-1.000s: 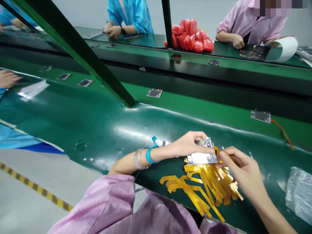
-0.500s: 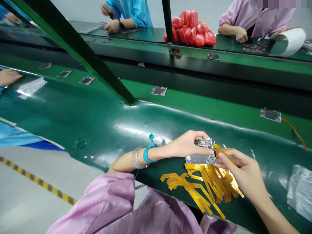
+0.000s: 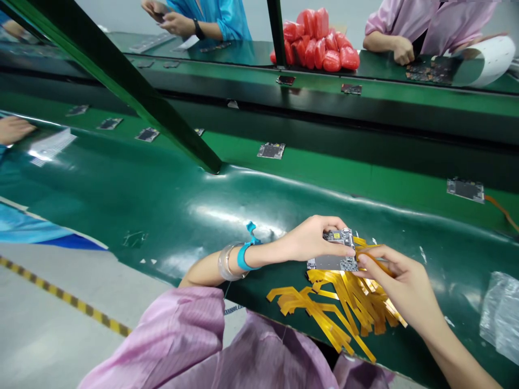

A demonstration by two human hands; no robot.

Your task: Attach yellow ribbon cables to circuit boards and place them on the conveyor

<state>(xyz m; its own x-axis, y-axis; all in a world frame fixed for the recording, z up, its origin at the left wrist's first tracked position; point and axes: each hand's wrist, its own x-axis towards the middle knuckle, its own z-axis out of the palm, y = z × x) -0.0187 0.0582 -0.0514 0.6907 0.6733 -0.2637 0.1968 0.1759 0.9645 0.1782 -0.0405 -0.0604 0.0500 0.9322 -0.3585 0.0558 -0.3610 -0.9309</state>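
My left hand (image 3: 318, 240) grips a grey circuit board (image 3: 332, 262) from its left side, thumb across its face and fingers over the far edge. At the board's right edge, my right hand (image 3: 395, 270) pinches an orange flat ribbon cable (image 3: 375, 260). The cable's end meets the board there, but whether it is connected is hidden by my fingers. Beneath both hands lies a loose heap of yellow-orange flat cables (image 3: 348, 302) on the green bench mat (image 3: 162, 189). A blue wrist strap (image 3: 244, 256) and a clear bangle circle my left wrist.
Beyond the bench edge, a green conveyor belt (image 3: 332, 167) carries several boards, one (image 3: 465, 189) trailing an orange cable. A green post (image 3: 162, 102) slants across the left. Red wrapped bundles (image 3: 318, 43) sit opposite, between two co-workers. A clear plastic bag (image 3: 500, 316) lies at right.
The boards on the near belt have shifted right. My hands stay at the board's edge with barely any movement. The co-worker in blue has raised both hands slightly leftward.
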